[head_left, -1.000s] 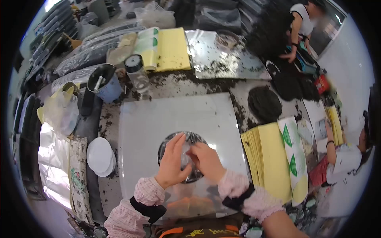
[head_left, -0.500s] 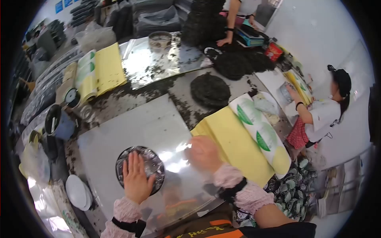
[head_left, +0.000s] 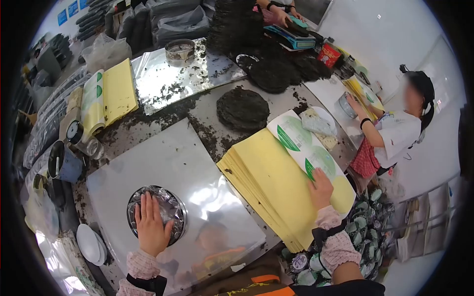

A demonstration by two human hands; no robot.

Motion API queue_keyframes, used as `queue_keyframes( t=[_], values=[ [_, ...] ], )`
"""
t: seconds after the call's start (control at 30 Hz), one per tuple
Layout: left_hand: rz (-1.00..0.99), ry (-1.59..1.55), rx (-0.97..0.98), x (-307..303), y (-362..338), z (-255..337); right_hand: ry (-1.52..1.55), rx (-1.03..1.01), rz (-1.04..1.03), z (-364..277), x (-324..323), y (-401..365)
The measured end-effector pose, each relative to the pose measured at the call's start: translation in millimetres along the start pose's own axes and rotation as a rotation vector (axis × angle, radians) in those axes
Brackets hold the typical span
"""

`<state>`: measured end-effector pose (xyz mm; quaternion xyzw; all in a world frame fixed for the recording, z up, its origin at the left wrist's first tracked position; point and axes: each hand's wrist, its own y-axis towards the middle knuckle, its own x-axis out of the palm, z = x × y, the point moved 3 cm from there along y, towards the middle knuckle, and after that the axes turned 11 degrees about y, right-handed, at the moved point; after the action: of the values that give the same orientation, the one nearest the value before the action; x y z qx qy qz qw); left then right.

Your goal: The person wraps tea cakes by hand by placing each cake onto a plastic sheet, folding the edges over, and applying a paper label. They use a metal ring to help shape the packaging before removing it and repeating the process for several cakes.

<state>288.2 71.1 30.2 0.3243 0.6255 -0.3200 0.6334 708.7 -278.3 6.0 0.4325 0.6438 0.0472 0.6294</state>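
A round cake wrapped in shiny film (head_left: pixel 177 209) is lying on a big shiny metal sheet (head_left: pixel 163 158) near the front of the table. The left hand (head_left: pixel 150 229) is laid flat on top of it with the fingers spread out. Nothing is gripped there; the cake is only pressed down. The right hand (head_left: pixel 321 190) is stretched far out to the side and is put on the printed paper with green circles (head_left: pixel 296 138), which lies on top of the stack of yellow paper (head_left: pixel 266 177). It cannot be told if a sheet is pinched or only touched. It looks like the film wrap is done and a paper is being fetched for the cake. For the next move, just one sheet would need to be lifted off and brought over beside the cake. A bare dark cake (head_left: pixel 243 109) is seen farther back.
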Motion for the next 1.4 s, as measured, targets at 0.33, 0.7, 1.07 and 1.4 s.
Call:
queue_keyframes(
  t=[0.33, 0.7, 1.07, 1.4],
  values=[
    [0.030, -0.027, -0.018, -0.8, -3.2, -1.8, -0.155, 0.819, 0.246, 172.4, -80.3, -0.3],
    [0.039, -0.061, -0.027, 0.7, -5.8, -5.3, 0.812, -0.331, -0.615, -296.2, 104.6, 26.4],
    [0.118, -0.386, 0.139, 38.6, -20.3, -14.8, 1.138, -0.377, -0.782, -405.8, 104.6, 68.2],
    [0.585, -0.425, -0.032, -3.0, -29.5, -41.3, 0.768, -0.695, -0.885, -446.4, 129.3, 48.8]
  ],
)
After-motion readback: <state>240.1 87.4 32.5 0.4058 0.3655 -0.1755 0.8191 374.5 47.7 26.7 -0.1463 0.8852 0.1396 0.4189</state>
